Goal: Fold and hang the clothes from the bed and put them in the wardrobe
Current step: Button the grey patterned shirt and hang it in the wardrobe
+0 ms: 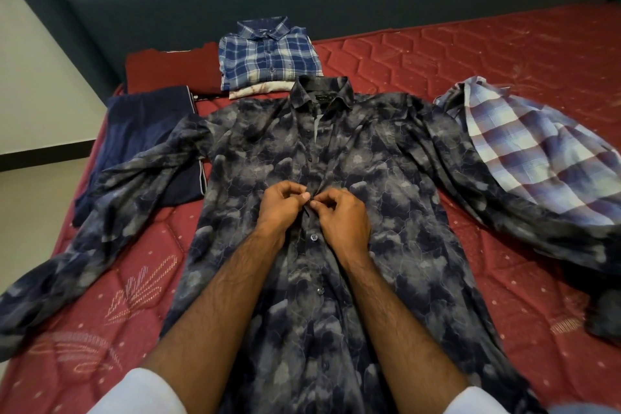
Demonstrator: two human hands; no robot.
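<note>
Two hands pinching the placket of one dark printed shirt on the bed.

Left hand [284,203] and right hand [339,215] meet mid-chest, fingers curled, each pinching the shirt [386,212] at a button; it lies flat, sleeves spread, on the red mattress [504,54]. Beyond: one navy garment [144,131] left, one loose plaid shirt [537,151] right, one folded blue check shirt [268,54] atop a white item.

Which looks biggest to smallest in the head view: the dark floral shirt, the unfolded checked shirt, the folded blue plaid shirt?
1. dark floral shirt, spread flat, nearest the camera, both hands at its placket.
2. unfolded checked shirt, heaped at the right.
3. folded blue plaid shirt, farthest away, so distance shrinks it; true size against the checked one is unsure.
</note>
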